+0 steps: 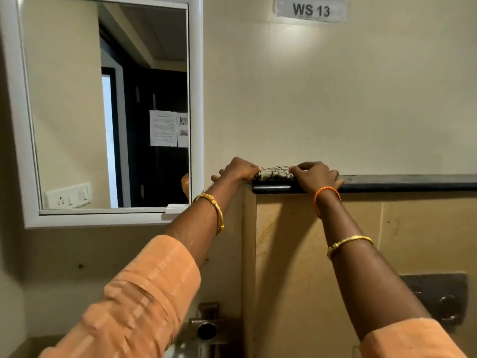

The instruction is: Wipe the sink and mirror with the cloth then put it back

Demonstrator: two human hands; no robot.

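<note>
A folded cloth point(274, 173), pale with a dark check pattern, lies on the left end of a black ledge point(400, 182) on the wall. My left hand point(238, 170) pinches the cloth's left end. My right hand point(316, 175) pinches its right end, with the fingers curled over the ledge's edge. Both arms reach up and forward. The white-framed mirror point(108, 107) hangs on the wall to the left of the hands. The sink is almost hidden under my left sleeve; only a metal tap point(206, 326) shows at the bottom.
A sign reading WS 13 point(311, 9) is fixed high on the wall. A tan panel point(291, 267) runs below the ledge, with a dark metal plate point(438, 301) at lower right. The mirror reflects a dark door with papers and a switch plate.
</note>
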